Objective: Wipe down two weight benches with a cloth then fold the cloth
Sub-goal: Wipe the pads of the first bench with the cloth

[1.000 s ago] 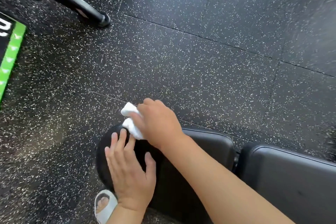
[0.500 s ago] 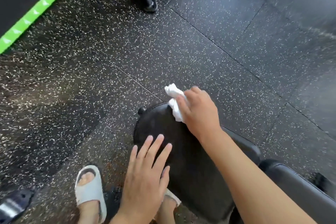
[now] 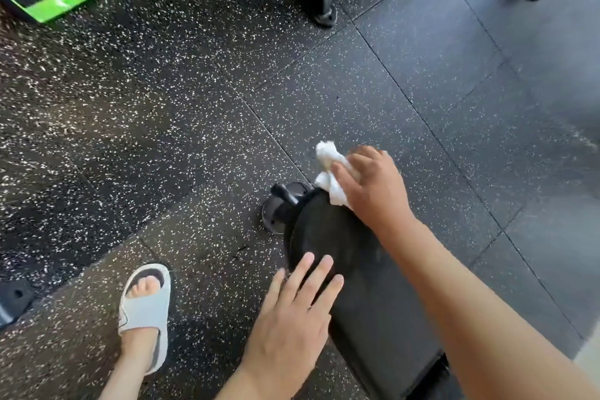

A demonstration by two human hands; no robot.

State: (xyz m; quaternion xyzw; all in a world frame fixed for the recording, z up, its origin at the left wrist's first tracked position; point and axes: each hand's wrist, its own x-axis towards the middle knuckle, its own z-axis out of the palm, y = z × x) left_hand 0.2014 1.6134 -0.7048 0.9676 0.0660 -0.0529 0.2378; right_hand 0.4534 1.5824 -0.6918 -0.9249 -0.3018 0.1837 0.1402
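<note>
Gripping the bunched cloth (image 3: pixel 331 172) in my right hand (image 3: pixel 373 185) at the bench (image 3: pixel 357 269) pad's end, left hand (image 3: pixel 292 315) fingers flat, I risk it slipping off the edge.

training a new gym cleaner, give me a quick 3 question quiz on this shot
1. True or false: the right hand holds the white cloth at the rounded end of the bench pad.
2. How does the left hand lie? A) gripping the cloth B) fingers straight, flat on the pad C) on the floor
3. What footwear is beside the bench?

Key: 1 true; 2 B; 3 a light slide sandal.
</note>
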